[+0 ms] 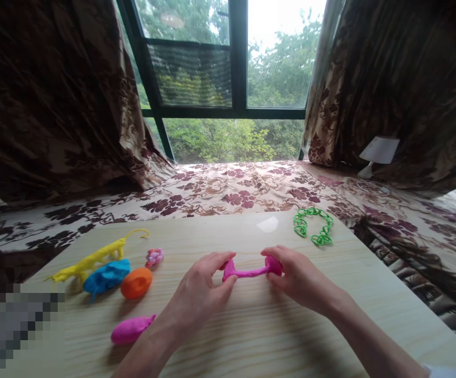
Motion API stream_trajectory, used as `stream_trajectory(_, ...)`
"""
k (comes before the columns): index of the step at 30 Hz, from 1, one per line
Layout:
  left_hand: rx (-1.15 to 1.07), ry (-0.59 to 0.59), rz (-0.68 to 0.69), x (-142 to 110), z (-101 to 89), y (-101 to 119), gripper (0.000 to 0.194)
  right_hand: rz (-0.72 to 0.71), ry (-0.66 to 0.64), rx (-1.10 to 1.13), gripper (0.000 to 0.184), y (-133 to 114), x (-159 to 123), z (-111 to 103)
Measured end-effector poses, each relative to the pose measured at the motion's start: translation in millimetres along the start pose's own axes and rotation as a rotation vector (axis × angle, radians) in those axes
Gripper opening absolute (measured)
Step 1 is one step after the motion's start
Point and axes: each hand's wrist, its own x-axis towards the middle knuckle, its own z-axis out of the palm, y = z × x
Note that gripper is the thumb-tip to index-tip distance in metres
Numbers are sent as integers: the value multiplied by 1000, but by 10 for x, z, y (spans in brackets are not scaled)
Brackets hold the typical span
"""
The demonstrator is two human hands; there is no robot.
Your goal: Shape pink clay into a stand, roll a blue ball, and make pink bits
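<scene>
Had the bare left forearm (152,341) nearest the camera, partly hiding a plump pink roll (130,330). Had beyond, on the worktop (196,352), a yellow animal figure (94,259), blue lump (107,278), orange piece (136,283) and small knobbly cluster (155,257). Held pink putty (249,273) seemingly just above the worktop, with the fingers of the left hand (202,278) clamped on one end, those of the right hand (298,275) on the other. Looked well along in stretching: drawn to a smooth, unbroken strand, with both ends left thick. Had a green chain (322,240) beyond.
</scene>
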Motion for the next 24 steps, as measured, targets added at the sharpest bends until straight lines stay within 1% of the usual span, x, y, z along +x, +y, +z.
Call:
stream_trajectory(3,98,51,46,-7,34,34,33,-9,10,-71,39,-49,5,52)
stream_trajectory(8,350,132,-8,-60,156,79,31,-2,17,-190,37,-137,-2,142)
stream_trajectory(10,407,145,-26,-74,178,94,31,-10,14,-162,43,-130,-6,141)
stream_trajectory(12,427,148,-40,-82,173,103,31,-13,9,-105,50,-100,-9,117)
stream_trajectory(13,425,142,-43,-85,165,106,31,-12,8,-82,50,-82,-10,102)
stream_trajectory(16,401,105,-42,-92,143,114,34,-3,11,-63,38,-52,-8,70)
stream_trajectory(19,410,84,-46,-98,151,123,36,9,31,-103,30,-71,2,88)
stream_trajectory(22,459,95,-56,-96,178,124,29,21,54,-160,27,-102,7,125)
stream_trajectory(24,482,106,-60,-93,190,114,28,23,48,-146,34,-101,1,120)
